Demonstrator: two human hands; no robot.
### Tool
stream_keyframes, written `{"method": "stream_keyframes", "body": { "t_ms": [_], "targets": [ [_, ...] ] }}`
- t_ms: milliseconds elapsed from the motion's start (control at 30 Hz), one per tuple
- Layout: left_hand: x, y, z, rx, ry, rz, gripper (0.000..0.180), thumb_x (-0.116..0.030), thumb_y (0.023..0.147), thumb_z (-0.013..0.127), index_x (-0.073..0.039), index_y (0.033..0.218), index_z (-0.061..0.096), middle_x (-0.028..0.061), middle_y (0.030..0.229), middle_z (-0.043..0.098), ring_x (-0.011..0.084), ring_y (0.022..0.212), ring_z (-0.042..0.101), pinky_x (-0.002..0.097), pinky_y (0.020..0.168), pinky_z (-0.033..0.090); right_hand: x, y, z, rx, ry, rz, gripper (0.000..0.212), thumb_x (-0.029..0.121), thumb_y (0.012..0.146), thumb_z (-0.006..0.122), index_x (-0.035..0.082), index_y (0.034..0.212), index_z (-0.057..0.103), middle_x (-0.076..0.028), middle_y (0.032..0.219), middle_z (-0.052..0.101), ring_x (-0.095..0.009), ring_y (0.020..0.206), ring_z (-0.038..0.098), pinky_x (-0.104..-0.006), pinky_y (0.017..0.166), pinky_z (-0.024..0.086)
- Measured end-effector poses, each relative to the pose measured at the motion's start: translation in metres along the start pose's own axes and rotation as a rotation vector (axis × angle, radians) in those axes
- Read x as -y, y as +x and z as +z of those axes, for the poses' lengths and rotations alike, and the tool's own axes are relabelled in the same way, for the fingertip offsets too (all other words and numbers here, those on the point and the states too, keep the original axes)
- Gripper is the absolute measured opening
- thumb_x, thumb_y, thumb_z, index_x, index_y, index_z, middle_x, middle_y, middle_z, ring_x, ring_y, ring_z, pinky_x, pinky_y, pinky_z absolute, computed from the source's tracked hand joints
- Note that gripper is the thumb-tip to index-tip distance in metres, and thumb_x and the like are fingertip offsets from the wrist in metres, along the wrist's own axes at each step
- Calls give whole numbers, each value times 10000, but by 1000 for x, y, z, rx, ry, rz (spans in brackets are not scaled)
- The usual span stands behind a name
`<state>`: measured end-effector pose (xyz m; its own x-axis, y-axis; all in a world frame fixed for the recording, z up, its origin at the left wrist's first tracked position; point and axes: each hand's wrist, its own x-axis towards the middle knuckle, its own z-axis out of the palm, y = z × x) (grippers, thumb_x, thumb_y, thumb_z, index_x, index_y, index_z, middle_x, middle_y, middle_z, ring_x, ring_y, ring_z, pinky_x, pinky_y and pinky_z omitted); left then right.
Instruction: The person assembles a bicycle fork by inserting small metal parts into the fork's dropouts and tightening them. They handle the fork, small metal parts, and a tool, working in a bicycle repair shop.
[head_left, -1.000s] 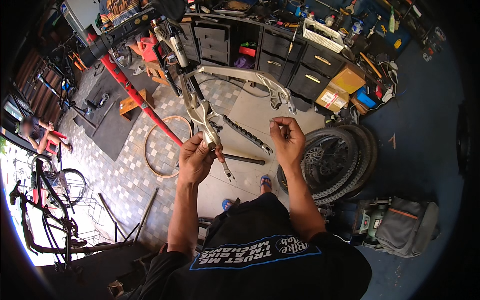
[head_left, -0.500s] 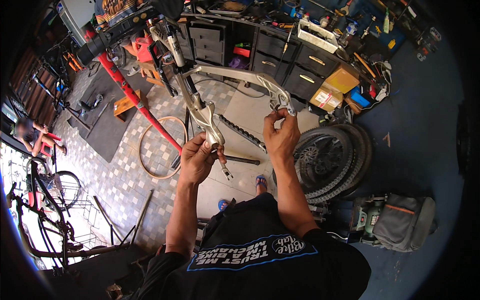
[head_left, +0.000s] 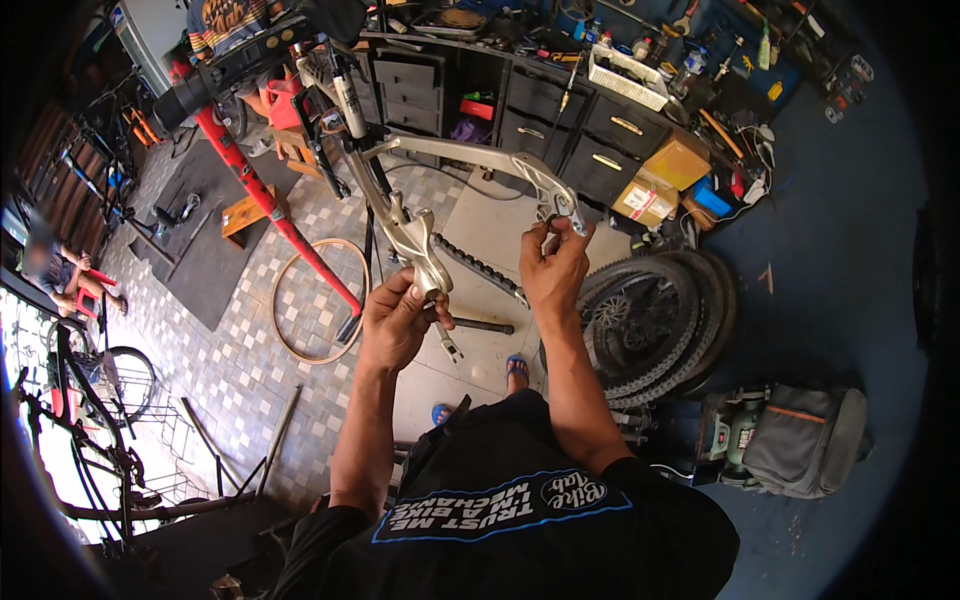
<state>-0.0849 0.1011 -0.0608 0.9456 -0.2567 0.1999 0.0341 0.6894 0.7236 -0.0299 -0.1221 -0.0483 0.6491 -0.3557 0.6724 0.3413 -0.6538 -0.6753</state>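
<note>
The right hand is now raised from open air to the rear end of the silver bicycle frame, where its fingertips are closed at the dropout. The left hand is shifted slightly along the frame's lower junction.

A bicycle frame hangs on the repair stand; drawer cabinet behind the frame, stacked tyres to its right, a bare rim on the floor below it.
</note>
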Motion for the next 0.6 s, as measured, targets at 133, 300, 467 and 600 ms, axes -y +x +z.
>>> {"method": "stream_keyframes", "body": {
  "t_ms": [133, 300, 467, 600],
  "targets": [
    [3, 0, 0, -2, -26, 6, 238, -156, 1075, 547, 45, 1189, 600, 136, 992, 645, 220, 872, 655, 395, 754, 600, -1, 0, 4, -25, 85, -2, 418, -7, 893, 661, 0, 1221, 401, -177, 839, 671, -237, 562, 622, -363, 546, 521],
    [10, 0, 2, -4, -132, 28, 241, -167, 1074, 549, 39, 1185, 604, 132, 982, 645, 219, 868, 655, 392, 774, 587, 0, 0, 4, -25, 23, 13, 162, 58, 905, 668, 2, 994, 545, -112, 740, 637, -217, 551, 541, -366, 546, 458],
    [19, -5, 5, -17, -216, 36, 245, -175, 1072, 551, 34, 1192, 599, 134, 977, 649, 218, 868, 661, 387, 790, 582, -6, -3, 2, -13, -19, 0, 154, 110, 914, 676, -4, 835, 609, -108, 621, 565, -245, 511, 523, -386, 516, 427],
    [22, -10, 3, -44, -177, 23, 252, -178, 1075, 546, 33, 1204, 597, 132, 977, 651, 217, 866, 660, 392, 799, 581, -8, -5, 1, 36, -64, 13, 175, 123, 919, 675, -3, 820, 606, -110, 578, 532, -260, 491, 513, -392, 507, 416]
  ]
}}
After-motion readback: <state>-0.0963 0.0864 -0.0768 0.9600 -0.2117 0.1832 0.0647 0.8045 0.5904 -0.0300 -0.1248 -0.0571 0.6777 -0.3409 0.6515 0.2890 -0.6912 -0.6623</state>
